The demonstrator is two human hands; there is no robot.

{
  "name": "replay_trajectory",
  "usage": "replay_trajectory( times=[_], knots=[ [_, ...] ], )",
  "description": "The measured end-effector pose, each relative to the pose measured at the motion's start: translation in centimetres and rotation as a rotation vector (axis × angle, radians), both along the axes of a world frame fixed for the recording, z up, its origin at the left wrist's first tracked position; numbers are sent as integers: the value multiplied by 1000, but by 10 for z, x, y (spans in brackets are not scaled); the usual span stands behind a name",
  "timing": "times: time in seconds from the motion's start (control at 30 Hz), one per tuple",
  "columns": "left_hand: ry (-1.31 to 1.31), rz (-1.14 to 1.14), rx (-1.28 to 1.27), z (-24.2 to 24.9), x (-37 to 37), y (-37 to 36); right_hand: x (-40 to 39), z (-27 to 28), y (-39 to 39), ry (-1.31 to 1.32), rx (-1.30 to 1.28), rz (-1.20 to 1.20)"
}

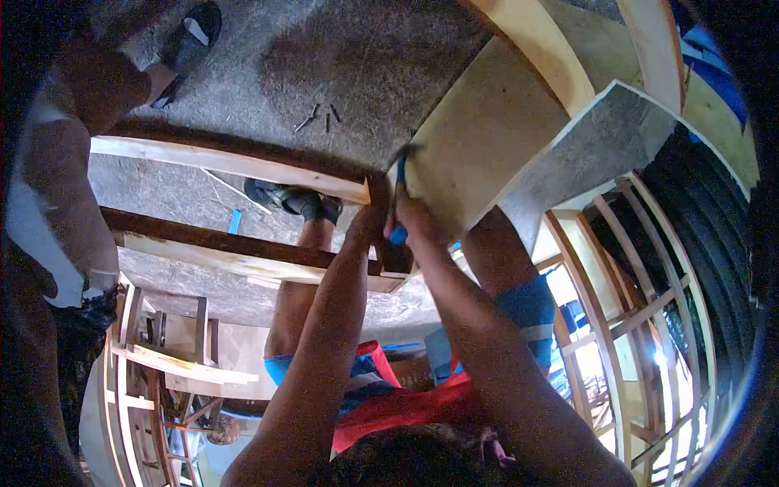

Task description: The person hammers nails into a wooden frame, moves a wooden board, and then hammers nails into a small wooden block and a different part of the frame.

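Observation:
In my right hand (415,219) is a hammer (400,183) with a blue handle; its dark head points away from me, beside a plywood sheet (479,122). The fingers wrap round the handle's lower part. My left hand (370,221) is closed on the short end piece (395,258) of a wooden frame, just left of the hammer; its fingertips are partly hidden. Two long boards, the far one (243,162) and the near one (243,258), run left from that end piece across my leg.
Several nails (328,122) lie on the rough floor (357,73). Another person's sandalled foot (191,45) is at the upper left. Slatted wooden frames (625,316) stand at the right, and more timber (187,361) at the lower left. A blue scrap (234,221) lies between the boards.

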State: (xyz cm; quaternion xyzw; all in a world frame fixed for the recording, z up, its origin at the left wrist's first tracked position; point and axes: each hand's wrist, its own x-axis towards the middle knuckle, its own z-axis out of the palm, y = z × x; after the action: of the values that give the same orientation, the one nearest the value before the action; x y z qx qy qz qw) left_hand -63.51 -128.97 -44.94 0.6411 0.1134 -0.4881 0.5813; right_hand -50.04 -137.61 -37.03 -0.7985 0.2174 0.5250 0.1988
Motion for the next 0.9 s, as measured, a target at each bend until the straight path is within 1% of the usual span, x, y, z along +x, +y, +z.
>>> replay_trajectory(
  times=[0.03, 0.07, 0.1, 0.13, 0.17, 0.2, 0.23, 0.27, 0.4, 0.43, 0.5, 0.53, 0.63, 0.67, 0.7, 0.73, 0.77, 0.8, 0.83, 0.9],
  knots=[
    [-10, -10, 5, -1, 0, -1, 19, 9, 7, 246, 48, -336],
    [-30, -17, 18, -5, 6, -5, 48, 33, 27, -24, 107, -450],
    [-41, -29, 23, -1, -2, -2, 77, 55, 47, -24, 104, -452],
    [-40, -46, 18, -6, -2, -4, 101, 80, 62, -144, 65, -389],
    [-44, -57, 24, -6, -5, -4, 111, 89, 70, -266, 38, -319],
    [-61, -67, 36, -3, -7, -4, 69, 60, 57, -420, 79, -411],
    [-75, -77, 38, -7, -5, -1, 62, 61, 53, -423, 75, -409],
    [-83, -90, 38, 0, -12, 4, 53, 66, 50, -256, 67, -366],
    [-148, -127, 85, 5, -5, 6, 47, 64, 54, 382, 82, -166],
    [-156, -138, 89, 2, -4, 4, 52, 60, 53, 386, 78, -166],
    [-175, -158, 94, -6, -3, -1, 66, 48, 50, -382, 180, -46],
    [-173, -170, 94, -10, -4, -2, 51, 48, 46, -369, 173, -47],
    [-219, -196, 110, -5, -8, 4, -21, 35, 22, -450, 149, 416],
    [-234, -207, 108, -5, -7, 6, -24, 42, 22, -470, 131, 569],
    [-250, -209, 129, 0, -11, 8, -15, 32, 21, -478, 143, 576],
    [-265, -222, 138, -1, -5, 6, 10, 32, 29, -61, 86, 174],
    [-272, -236, 140, -6, -3, 8, 34, 43, 37, 360, 22, -232],
    [-287, -244, 151, -7, -3, 6, 68, 78, 57, 96, 165, -90],
    [-299, -255, 155, -2, -9, 5, 78, 83, 65, 96, 162, -91],
    [-301, -281, 155, -6, -8, 0, 79, 88, 76, -178, 84, -428]
  ],
)
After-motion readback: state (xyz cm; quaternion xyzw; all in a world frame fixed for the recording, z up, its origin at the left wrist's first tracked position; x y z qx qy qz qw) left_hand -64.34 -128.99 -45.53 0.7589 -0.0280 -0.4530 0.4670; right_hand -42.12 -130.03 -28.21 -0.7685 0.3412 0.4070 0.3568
